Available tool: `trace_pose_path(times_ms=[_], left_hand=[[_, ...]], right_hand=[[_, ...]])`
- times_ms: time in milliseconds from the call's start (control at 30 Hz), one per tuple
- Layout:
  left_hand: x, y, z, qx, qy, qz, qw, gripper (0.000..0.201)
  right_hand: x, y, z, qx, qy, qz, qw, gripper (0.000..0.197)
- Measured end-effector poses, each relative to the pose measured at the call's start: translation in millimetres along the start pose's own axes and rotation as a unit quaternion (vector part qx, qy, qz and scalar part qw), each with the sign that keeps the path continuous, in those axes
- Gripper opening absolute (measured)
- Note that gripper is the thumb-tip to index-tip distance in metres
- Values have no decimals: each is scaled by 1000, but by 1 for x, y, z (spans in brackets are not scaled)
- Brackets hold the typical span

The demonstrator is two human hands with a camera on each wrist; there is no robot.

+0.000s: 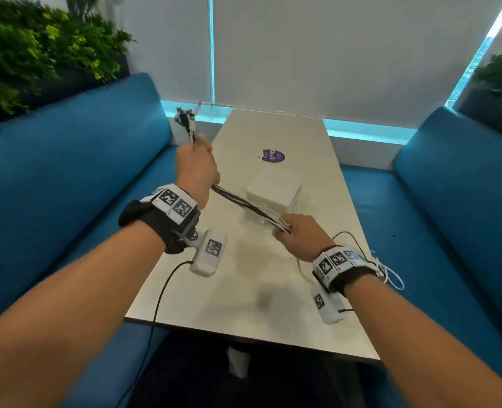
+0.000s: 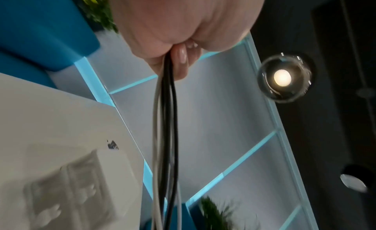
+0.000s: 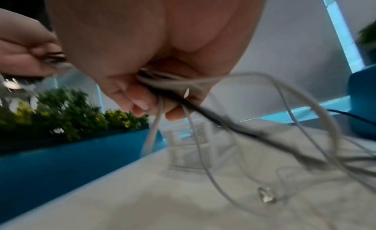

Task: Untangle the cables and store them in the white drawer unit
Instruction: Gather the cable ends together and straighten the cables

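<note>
A bundle of black and white cables (image 1: pixel 248 208) stretches taut in the air between both hands, above the table. My left hand (image 1: pixel 196 167) is raised at the table's left edge and grips the bundle, with the plug ends (image 1: pixel 187 117) sticking up past the fist. My right hand (image 1: pixel 298 235) grips the other end lower and nearer me; loose white loops (image 3: pixel 284 121) and a black strand hang from it to the tabletop. The white drawer unit (image 1: pixel 274 191) stands mid-table just behind the stretched cables, its drawer fronts (image 2: pixel 67 190) blurred in the left wrist view.
The narrow white table (image 1: pixel 243 290) runs between two blue sofas (image 1: pixel 67 178), with a purple sticker (image 1: pixel 273 156) beyond the drawer unit. Plants (image 1: pixel 38 54) stand behind the left sofa. A window blind (image 1: pixel 332 54) closes the far end. A small connector (image 3: pixel 266 196) lies on the tabletop.
</note>
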State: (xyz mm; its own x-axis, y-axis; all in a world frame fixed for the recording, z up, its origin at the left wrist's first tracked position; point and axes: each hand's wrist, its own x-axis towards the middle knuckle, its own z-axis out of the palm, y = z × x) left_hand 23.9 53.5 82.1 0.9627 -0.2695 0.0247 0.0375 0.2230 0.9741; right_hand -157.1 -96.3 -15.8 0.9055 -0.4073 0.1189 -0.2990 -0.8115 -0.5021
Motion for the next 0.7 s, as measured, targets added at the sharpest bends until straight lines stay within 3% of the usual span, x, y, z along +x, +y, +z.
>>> trace_pose_path(times_ms=[167, 300, 467, 533, 700], left_hand=[[58, 18, -39, -69, 112, -1, 991, 30], [71, -5, -48, -49, 126, -12, 991, 31], [80, -14, -53, -39, 157, -37, 986, 26], [87, -15, -58, -46, 140, -57, 987, 25], [95, -10, -65, -38, 157, -45, 986, 23]], right_hand=[[-47, 114, -26, -177, -21, 196, 964, 11], [-86, 170, -40, -239, -40, 305, 921, 22], [-112, 196, -50, -263, -40, 386, 883, 27], [-113, 203, -51, -290, -43, 399, 869, 23], [-120, 217, -64, -189, -54, 403, 894, 53]])
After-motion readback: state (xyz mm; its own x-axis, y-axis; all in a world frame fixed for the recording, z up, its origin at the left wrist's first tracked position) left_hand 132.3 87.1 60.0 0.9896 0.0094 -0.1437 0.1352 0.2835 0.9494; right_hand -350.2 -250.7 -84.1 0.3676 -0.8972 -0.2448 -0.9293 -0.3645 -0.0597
